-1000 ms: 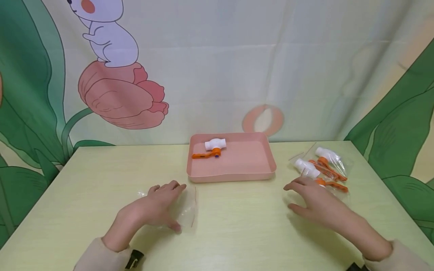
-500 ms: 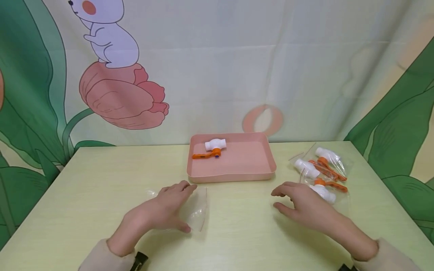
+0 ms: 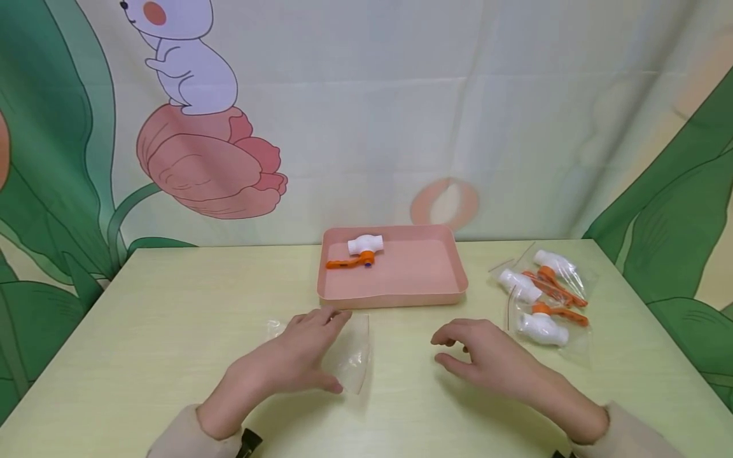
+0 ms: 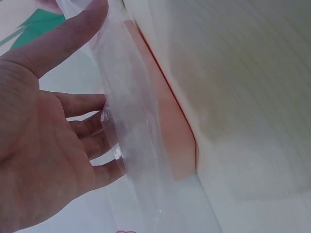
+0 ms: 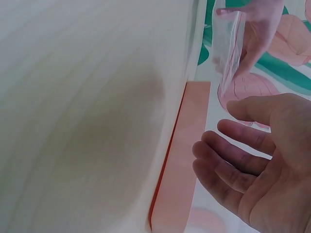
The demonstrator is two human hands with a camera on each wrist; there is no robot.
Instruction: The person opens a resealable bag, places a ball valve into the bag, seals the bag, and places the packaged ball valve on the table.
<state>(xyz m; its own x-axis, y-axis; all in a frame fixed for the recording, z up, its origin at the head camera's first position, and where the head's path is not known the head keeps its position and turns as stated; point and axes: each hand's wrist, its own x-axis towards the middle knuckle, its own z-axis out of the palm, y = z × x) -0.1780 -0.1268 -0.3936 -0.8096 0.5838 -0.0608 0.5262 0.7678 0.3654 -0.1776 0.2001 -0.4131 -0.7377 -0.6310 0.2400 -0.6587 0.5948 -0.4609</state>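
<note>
My left hand (image 3: 298, 353) holds a clear zip bag (image 4: 138, 111) with a thin red line along one edge. Its thumb and fingers are spread across the bag, which stands off the table in the left wrist view; no valve shows inside. My right hand (image 3: 483, 353) hovers above the table to the right, its fingers loosely bent and touching nothing. A white ball valve (image 3: 365, 244) with an orange lever lies unbagged in the left half of the pink tray (image 3: 420, 270).
Several bagged white ball valves lie at the table's right side; the nearest bagged valve (image 3: 543, 328) lies just beyond my right hand. The tray stands at the table's (image 3: 189, 286) back edge, before a printed curtain (image 3: 355, 127).
My left hand and the clear zip bag have moved right together. My right hand has moved left, away from the bagged valves. The tray and its ball valve stay put.
</note>
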